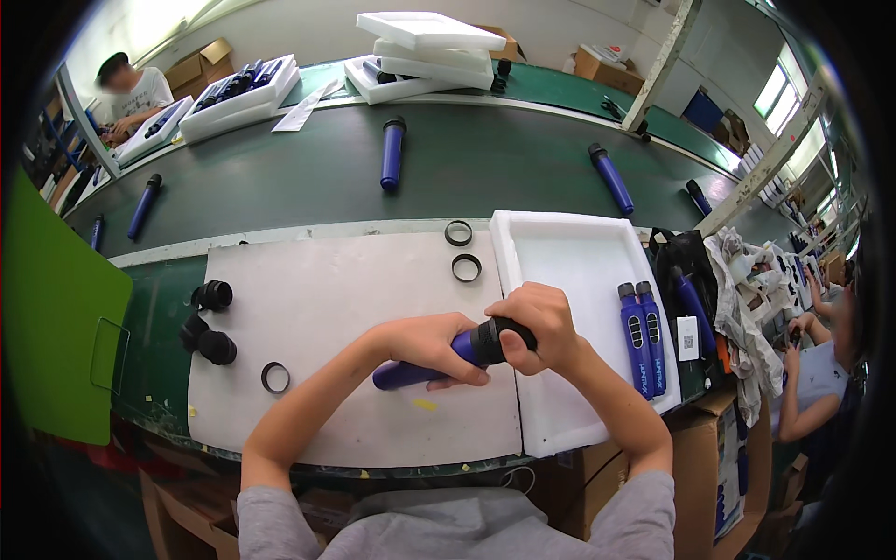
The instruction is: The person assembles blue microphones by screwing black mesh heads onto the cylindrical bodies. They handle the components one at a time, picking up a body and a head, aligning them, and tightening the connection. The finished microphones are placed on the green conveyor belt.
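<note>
Head view, foam tray (565, 257), two microphones (637, 345) inside, held microphone (401, 375)

Bright, even light reaches me, with daylight glaring through the window (782, 98) at the upper right and the upper left washed out nearly to white. Shadows on the pale board (345, 289) are soft and faint, and my left hand (431, 347) and right hand (543, 327) look fairly crisp, while distant details turn mushy. The fisheye bows the counter (154, 299) edges and sinks my corners into black.
</note>
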The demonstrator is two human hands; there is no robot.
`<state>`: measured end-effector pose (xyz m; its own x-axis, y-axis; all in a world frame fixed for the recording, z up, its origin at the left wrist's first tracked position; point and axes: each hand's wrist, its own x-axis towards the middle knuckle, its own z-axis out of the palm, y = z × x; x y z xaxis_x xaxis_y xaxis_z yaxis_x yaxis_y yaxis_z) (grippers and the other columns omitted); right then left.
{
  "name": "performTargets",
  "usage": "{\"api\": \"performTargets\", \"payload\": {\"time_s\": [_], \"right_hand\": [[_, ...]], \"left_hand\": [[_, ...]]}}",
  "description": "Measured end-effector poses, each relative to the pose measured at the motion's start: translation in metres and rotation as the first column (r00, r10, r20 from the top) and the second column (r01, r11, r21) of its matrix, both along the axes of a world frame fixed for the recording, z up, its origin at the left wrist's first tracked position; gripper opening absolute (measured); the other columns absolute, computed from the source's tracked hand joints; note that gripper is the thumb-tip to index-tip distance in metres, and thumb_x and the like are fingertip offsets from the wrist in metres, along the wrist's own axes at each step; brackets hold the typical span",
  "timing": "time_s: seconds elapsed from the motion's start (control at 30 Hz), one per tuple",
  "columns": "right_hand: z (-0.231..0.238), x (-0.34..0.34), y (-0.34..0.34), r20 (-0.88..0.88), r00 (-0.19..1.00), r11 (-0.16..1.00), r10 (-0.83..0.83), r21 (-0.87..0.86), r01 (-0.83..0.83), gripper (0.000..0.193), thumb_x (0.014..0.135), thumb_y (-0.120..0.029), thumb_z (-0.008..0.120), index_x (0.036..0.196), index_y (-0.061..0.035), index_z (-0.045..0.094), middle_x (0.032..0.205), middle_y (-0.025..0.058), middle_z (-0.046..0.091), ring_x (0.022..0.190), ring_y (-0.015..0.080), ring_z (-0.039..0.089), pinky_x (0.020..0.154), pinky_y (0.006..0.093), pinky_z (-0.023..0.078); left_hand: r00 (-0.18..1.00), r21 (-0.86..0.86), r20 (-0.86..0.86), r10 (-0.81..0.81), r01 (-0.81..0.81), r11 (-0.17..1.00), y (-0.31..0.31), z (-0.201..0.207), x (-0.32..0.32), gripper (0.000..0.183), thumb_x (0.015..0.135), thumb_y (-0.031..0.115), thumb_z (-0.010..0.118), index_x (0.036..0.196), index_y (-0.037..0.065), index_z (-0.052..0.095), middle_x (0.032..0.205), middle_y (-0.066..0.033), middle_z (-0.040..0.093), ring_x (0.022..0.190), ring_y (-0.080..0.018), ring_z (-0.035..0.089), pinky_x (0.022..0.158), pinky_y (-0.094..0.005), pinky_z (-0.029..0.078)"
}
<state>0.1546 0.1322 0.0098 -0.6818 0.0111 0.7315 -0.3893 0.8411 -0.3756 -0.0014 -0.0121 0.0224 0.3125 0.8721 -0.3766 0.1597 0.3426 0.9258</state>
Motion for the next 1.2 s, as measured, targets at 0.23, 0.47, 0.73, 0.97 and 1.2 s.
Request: {"api": "performTargets", "payload": {"time_s": [0.23, 0.47, 0.73, 0.97, 1.2], "right_hand": [[0.007, 0.000, -0.001, 0.476, 0.852, 0.925, -0.216, -0.179, 0.335, 0.034, 0.095, -0.029, 0.049, 0.072, -0.0050, 0.059, 0.050, 0.0119, 0.052, 0.046, 0.0303, 0.052, 0.049, 0.0390, 0.043], [-0.005, -0.002, 0.003, 0.442, 0.892, 0.919, -0.093, -0.307, 0.248, 0.031, 0.094, -0.030, 0.051, 0.078, -0.0047, 0.060, 0.055, 0.0124, 0.055, 0.046, 0.0295, 0.052, 0.050, 0.0378, 0.043], [-0.009, 0.000, -0.004, 0.334, 0.942, 0.967, 0.040, -0.250, 0.047, 0.027, 0.093, -0.023, 0.049, 0.082, -0.0027, 0.064, 0.059, 0.0111, 0.058, 0.049, 0.0241, 0.057, 0.053, 0.0327, 0.048], [-0.011, -0.002, 0.006, 0.447, 0.891, 0.962, -0.078, -0.200, 0.184, 0.033, 0.094, -0.028, 0.048, 0.079, -0.0036, 0.063, 0.058, 0.0119, 0.057, 0.048, 0.0260, 0.054, 0.051, 0.0360, 0.045], [-0.009, -0.003, 0.005, 0.521, 0.852, 0.921, -0.050, -0.307, 0.242, 0.037, 0.097, -0.035, 0.047, 0.083, -0.0037, 0.061, 0.057, 0.0141, 0.055, 0.050, 0.0291, 0.051, 0.053, 0.0395, 0.042]], "left_hand": [[0.888, 0.125, -0.337, 0.312, -0.286, 0.950, 0.003, 0.000, 0.017, 0.030, 0.077, 0.023, 0.072, 0.091, -0.001, 0.061, 0.067, -0.0065, 0.061, 0.051, -0.0157, 0.058, 0.050, -0.0299, 0.046], [0.890, 0.132, -0.367, 0.270, -0.238, 0.962, 0.004, 0.003, 0.014, 0.033, 0.078, 0.025, 0.073, 0.095, 0.000, 0.061, 0.069, -0.0063, 0.062, 0.052, -0.0151, 0.058, 0.052, -0.0295, 0.047], [0.935, -0.131, 0.354, 0.013, 0.036, 0.991, 0.001, -0.025, 0.001, 0.024, 0.083, 0.022, 0.070, 0.079, 0.003, 0.055, 0.065, -0.0058, 0.058, 0.049, -0.0143, 0.058, 0.048, -0.0286, 0.047], [0.984, -0.120, -0.023, 0.178, -0.180, 0.976, 0.004, -0.005, 0.010, 0.024, 0.079, 0.022, 0.070, 0.076, 0.004, 0.053, 0.061, -0.0049, 0.057, 0.046, -0.0137, 0.056, 0.046, -0.0290, 0.046], [0.952, -0.041, -0.135, 0.275, -0.282, 0.958, 0.003, -0.004, 0.022, 0.025, 0.079, 0.023, 0.069, 0.076, 0.003, 0.055, 0.057, -0.0037, 0.057, 0.047, -0.0132, 0.056, 0.048, -0.0286, 0.045]]}}
